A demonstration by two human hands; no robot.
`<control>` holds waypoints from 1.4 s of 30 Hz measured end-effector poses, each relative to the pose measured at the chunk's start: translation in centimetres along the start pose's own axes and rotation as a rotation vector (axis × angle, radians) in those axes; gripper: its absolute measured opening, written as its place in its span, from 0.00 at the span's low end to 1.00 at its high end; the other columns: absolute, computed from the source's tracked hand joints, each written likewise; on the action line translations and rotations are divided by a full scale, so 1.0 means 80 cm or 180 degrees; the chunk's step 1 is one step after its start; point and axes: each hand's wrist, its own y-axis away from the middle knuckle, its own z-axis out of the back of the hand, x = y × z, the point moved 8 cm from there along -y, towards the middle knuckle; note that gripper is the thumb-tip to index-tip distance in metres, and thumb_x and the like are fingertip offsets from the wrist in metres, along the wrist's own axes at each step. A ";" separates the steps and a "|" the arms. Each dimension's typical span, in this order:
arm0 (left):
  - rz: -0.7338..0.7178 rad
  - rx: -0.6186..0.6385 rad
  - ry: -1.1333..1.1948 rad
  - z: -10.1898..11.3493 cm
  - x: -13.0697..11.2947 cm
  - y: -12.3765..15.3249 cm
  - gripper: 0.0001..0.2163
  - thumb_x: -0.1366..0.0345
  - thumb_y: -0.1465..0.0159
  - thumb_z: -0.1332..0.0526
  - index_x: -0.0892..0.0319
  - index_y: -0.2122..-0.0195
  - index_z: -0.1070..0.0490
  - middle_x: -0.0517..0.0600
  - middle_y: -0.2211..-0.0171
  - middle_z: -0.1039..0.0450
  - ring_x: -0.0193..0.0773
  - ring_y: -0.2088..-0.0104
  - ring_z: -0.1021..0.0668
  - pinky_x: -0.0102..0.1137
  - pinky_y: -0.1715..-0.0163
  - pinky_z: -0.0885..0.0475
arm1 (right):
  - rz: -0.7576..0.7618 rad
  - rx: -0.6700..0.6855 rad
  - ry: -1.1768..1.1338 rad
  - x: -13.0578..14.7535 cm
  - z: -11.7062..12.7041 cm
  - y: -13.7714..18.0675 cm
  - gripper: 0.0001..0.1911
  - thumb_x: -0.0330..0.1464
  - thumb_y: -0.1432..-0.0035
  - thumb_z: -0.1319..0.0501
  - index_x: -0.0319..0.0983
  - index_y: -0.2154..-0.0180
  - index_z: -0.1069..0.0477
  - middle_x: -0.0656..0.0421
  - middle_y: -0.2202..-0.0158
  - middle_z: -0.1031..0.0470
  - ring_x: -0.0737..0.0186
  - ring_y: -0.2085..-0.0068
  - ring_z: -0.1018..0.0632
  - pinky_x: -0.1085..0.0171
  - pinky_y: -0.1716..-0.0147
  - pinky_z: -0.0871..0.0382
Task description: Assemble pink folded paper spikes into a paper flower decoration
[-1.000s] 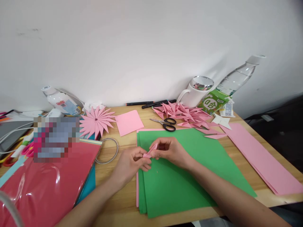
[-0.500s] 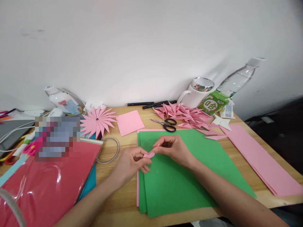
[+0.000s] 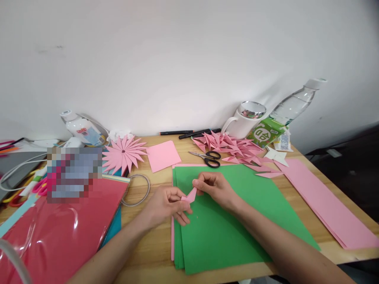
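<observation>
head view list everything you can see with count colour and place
folded paper piece: one, pink, between both hands
paper stack: several, green, front centre
scissors: one, black-handled, behind stack
folded points: many, pink, back right
paper flower: one, pink, back left
square sheet: one, pink, beside flower
long strips: few, pink, right edge
mug: one, white, by wall
water bottle: one, clear, back right
wrapped pack: one, red, front left
table: one, wooden, underneath
left hand: one, fingers pinch piece
right hand: one, fingers pinch piece
</observation>
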 end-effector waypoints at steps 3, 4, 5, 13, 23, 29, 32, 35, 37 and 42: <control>0.0004 0.0037 0.0088 0.000 0.001 0.001 0.15 0.57 0.49 0.34 0.65 0.73 0.32 0.53 0.75 0.23 0.35 0.82 0.23 0.27 0.83 0.28 | -0.0050 -0.0086 0.0023 -0.006 -0.001 -0.001 0.23 0.48 0.55 0.36 0.36 0.82 0.38 0.65 0.85 0.35 0.74 0.82 0.36 0.71 0.80 0.41; 0.0003 0.0048 0.0117 0.000 0.001 0.001 0.15 0.57 0.49 0.34 0.65 0.73 0.32 0.53 0.74 0.23 0.34 0.82 0.23 0.26 0.83 0.29 | -0.0075 -0.0073 0.0036 -0.007 -0.002 -0.002 0.23 0.49 0.54 0.38 0.36 0.81 0.37 0.65 0.84 0.34 0.74 0.82 0.35 0.71 0.80 0.40; -0.0005 0.0067 0.0146 0.000 0.001 0.001 0.15 0.57 0.49 0.34 0.66 0.72 0.32 0.53 0.74 0.23 0.34 0.82 0.23 0.26 0.84 0.29 | -0.0112 -0.0026 0.0049 -0.009 -0.003 -0.002 0.24 0.51 0.53 0.40 0.36 0.80 0.37 0.64 0.84 0.34 0.74 0.82 0.34 0.71 0.81 0.39; -0.0082 0.0220 0.0029 -0.004 0.002 0.001 0.16 0.55 0.48 0.35 0.66 0.70 0.31 0.53 0.73 0.23 0.34 0.81 0.22 0.25 0.83 0.29 | -0.0288 0.0745 0.0089 -0.017 -0.025 0.004 0.22 0.47 0.61 0.33 0.35 0.75 0.33 0.63 0.81 0.30 0.71 0.80 0.29 0.70 0.79 0.34; -0.0267 0.0035 -0.0317 -0.003 -0.002 0.005 0.18 0.53 0.49 0.35 0.64 0.73 0.36 0.53 0.74 0.23 0.34 0.84 0.24 0.24 0.87 0.31 | -0.0252 0.0543 0.0001 -0.018 -0.027 0.005 0.22 0.46 0.64 0.31 0.36 0.78 0.35 0.65 0.85 0.31 0.74 0.84 0.33 0.72 0.85 0.42; -0.0382 0.0209 -0.0333 -0.005 -0.008 0.010 0.16 0.54 0.47 0.37 0.64 0.73 0.36 0.54 0.74 0.23 0.34 0.82 0.23 0.24 0.86 0.30 | -0.0402 0.0619 -0.0097 -0.020 -0.026 0.002 0.26 0.53 0.55 0.40 0.34 0.81 0.32 0.61 0.86 0.30 0.72 0.86 0.31 0.72 0.86 0.39; -0.0357 0.0206 -0.0235 -0.005 -0.007 0.009 0.17 0.54 0.48 0.36 0.64 0.73 0.36 0.54 0.73 0.23 0.34 0.83 0.23 0.24 0.87 0.31 | -0.0306 0.0459 -0.0052 -0.021 -0.024 0.000 0.27 0.52 0.54 0.40 0.34 0.82 0.32 0.61 0.86 0.31 0.73 0.87 0.32 0.73 0.87 0.41; -0.0431 0.0044 -0.0091 0.000 -0.008 0.005 0.16 0.54 0.47 0.37 0.64 0.70 0.35 0.54 0.71 0.23 0.32 0.83 0.24 0.24 0.87 0.31 | -0.0087 0.0085 -0.0013 -0.015 -0.010 -0.003 0.24 0.50 0.54 0.38 0.34 0.82 0.31 0.62 0.87 0.32 0.73 0.87 0.34 0.72 0.87 0.42; -0.0542 -0.0094 0.0086 0.006 -0.010 0.001 0.16 0.54 0.45 0.38 0.64 0.67 0.34 0.54 0.70 0.23 0.33 0.82 0.23 0.26 0.85 0.30 | 0.0145 -0.0360 -0.0026 -0.007 0.011 -0.006 0.23 0.48 0.53 0.38 0.35 0.83 0.34 0.64 0.88 0.36 0.74 0.87 0.37 0.72 0.87 0.45; -0.0578 -0.0141 0.0484 0.016 -0.004 -0.007 0.17 0.56 0.45 0.37 0.64 0.63 0.36 0.51 0.73 0.24 0.36 0.79 0.22 0.29 0.80 0.27 | 0.0761 -0.1553 -0.0258 0.013 0.076 -0.005 0.17 0.46 0.48 0.41 0.38 0.74 0.34 0.64 0.82 0.35 0.71 0.81 0.34 0.70 0.81 0.40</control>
